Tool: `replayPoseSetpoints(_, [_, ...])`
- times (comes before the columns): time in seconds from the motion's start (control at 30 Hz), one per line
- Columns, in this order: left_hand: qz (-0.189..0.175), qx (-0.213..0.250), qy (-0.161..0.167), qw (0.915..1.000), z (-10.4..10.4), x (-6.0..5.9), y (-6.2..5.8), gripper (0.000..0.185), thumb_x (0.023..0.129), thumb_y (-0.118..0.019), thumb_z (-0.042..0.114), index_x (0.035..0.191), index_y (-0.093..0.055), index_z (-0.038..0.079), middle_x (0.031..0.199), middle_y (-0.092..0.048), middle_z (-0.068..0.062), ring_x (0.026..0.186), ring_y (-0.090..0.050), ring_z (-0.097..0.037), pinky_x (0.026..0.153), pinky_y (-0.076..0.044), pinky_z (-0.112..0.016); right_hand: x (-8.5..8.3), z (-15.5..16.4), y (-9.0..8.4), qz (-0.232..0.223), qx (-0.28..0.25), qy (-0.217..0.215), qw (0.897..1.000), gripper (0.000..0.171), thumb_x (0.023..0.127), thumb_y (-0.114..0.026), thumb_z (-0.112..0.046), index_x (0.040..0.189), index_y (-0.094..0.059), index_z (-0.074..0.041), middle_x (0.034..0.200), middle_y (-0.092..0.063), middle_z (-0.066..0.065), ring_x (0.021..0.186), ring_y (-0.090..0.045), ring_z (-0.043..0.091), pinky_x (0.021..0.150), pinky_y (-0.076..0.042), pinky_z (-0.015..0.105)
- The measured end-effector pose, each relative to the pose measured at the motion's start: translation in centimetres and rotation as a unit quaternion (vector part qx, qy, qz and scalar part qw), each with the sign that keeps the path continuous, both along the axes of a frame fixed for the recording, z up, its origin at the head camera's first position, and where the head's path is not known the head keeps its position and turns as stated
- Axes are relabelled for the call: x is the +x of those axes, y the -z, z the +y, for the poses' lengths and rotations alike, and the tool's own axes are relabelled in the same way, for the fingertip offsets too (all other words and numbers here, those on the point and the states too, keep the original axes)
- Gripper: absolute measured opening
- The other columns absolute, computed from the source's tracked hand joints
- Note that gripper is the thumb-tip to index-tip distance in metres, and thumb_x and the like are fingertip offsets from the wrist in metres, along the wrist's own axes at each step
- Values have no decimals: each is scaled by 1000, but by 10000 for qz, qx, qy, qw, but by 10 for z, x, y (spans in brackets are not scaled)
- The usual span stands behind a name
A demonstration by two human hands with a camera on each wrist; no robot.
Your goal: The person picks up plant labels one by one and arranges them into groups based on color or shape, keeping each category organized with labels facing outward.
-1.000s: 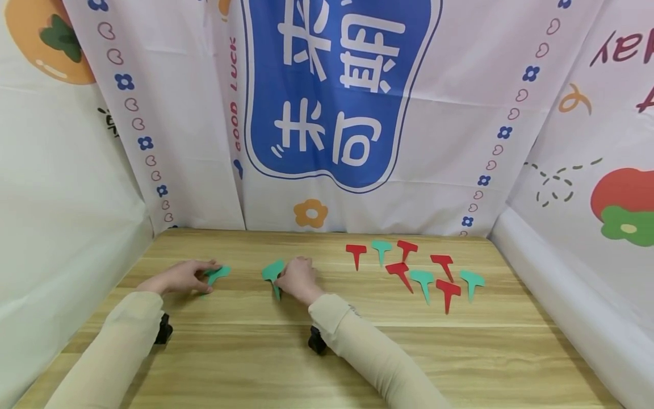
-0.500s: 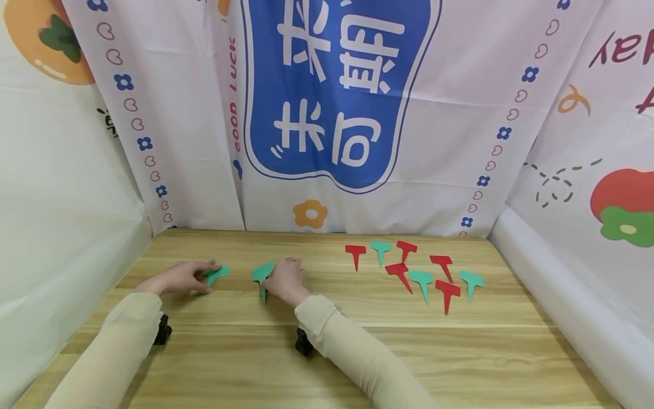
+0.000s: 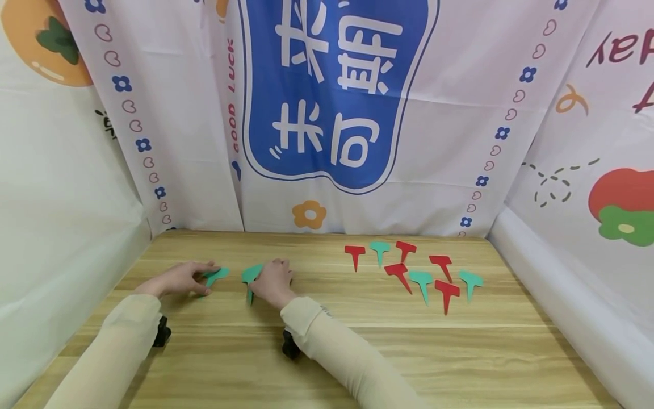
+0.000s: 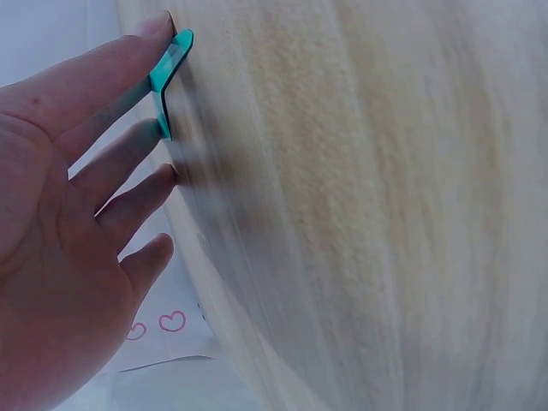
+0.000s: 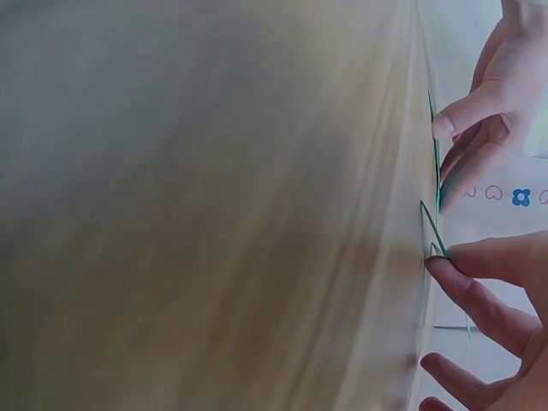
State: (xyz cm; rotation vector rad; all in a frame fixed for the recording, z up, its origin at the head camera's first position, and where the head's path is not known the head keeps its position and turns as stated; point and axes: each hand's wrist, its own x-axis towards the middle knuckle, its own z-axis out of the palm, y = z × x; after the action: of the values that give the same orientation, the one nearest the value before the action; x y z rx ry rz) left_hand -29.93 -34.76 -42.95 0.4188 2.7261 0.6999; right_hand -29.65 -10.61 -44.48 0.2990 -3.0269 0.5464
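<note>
Resting low on the light wooden table (image 3: 357,341), the left hand (image 3: 179,278) lies palm-down with its long fingers nearly straight, their tips touching a flat green T-shaped plastic tag (image 3: 216,276) at the table's left side. The left wrist view shows the fingers (image 4: 111,77) stretched out and the uppermost tip pressing the green tag's edge (image 4: 169,73) against the wood. Just to the right of it, the right hand (image 3: 273,281) sits knuckles-up, fingers bent, pinching a second green T-shaped tag (image 3: 251,276) whose stem points toward the person; in the right wrist view its fingertips (image 5: 449,257) nip the thin tag's edge (image 5: 431,227) at the table surface. Both forearms, in beige sleeves, angle inward from the near edge. Well apart, on the right half of the table, lies a loose cluster of red and green T-shaped tags (image 3: 414,272). Printed cloth banners (image 3: 332,96) hang behind the table.
</note>
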Motion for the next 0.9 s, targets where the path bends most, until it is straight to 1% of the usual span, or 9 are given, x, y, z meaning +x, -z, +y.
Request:
replayPoseSetpoints(0.27, [45,-23,39,10000,-1,0,1,71,80,-74,33,140,-46,7,151,-27,-25,134,-27,-52,103,-25,-69,4,-9,-2,34,-6,54,10000,43,81,-68,-45,50,-55,-17,106,-63,7,105,-51,25,79,-48,43])
replayPoseSetpoints(0.47, [37,-45,3,10000,-1,-1,1,71,80,-74,33,140,-46,8,152,-27,-24,135,-26,-51,104,-25,-68,5,-14,0,15,-161,108,9998,41,80,-69,-47,56,-57,-16,107,-62,8,106,-50,26,79,-47,45])
replayPoseSetpoints(0.73, [23,18,51,10000,-2,-1,2,72,80,-74,34,140,-46,7,152,-26,-24,134,-28,-50,103,-28,-66,4,-20,3,-66,-297,137,9994,44,82,-68,-42,47,-55,-18,112,-61,8,112,-47,29,86,-44,50])
replayPoseSetpoints(0.9, [59,39,87,9999,-2,-1,2,71,80,-74,33,140,-46,6,151,-27,-25,133,-30,-50,103,-29,-66,5,-22,4,-78,-377,246,9990,44,82,-68,-42,48,-55,-18,114,-60,8,115,-45,29,92,-42,53])
